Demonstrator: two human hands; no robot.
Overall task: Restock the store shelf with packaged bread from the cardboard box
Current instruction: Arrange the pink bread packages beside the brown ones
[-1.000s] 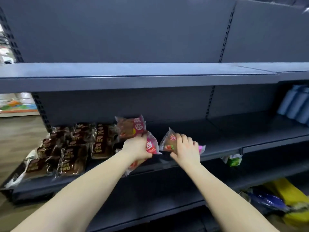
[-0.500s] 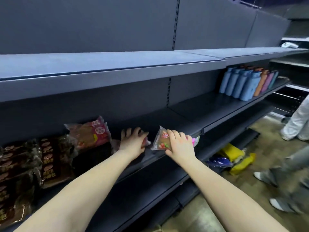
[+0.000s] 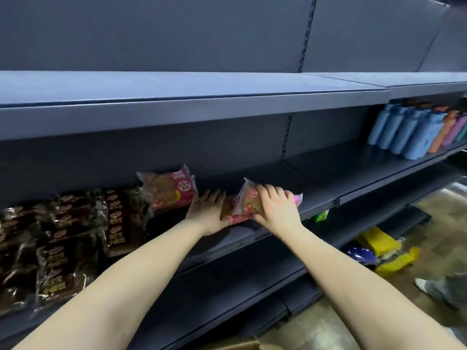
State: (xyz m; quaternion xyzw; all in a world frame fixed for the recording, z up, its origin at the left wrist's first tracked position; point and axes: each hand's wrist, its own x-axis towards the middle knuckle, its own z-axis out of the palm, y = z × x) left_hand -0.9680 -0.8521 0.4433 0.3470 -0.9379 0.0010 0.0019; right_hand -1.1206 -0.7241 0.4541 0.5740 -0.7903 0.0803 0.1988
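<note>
Pink-and-clear bread packet [image 3: 249, 198] is on the middle shelf [image 3: 316, 178], tilted up on its edge, right hand [image 3: 276, 210] closed around it from the front, fingers over the top. Left hand [image 3: 208, 210] lies just beside it, palm down with fingers spread on a second pink packet [image 3: 231, 213] lying flat on the shelf; that grip is not closed around anything, just pressing. The two hands are almost touching. A third pink packet [image 3: 169, 189] leans against the back panel just left of the left hand. Further left, dark brown bread packs [image 3: 60, 238] lie in overlapping rows along the same shelf. At the far right of that shelf level stand blue bottles [image 3: 404, 132], with orange and pink ones beside them, well apart from the hands. Top shelf [image 3: 177, 89] bare. Cardboard box corner [image 3: 242, 344] shows at the bottom edge. Yellow and blue bags [image 3: 379, 251] lie on the floor at right, near another person's shoe [image 3: 434, 286].
</note>
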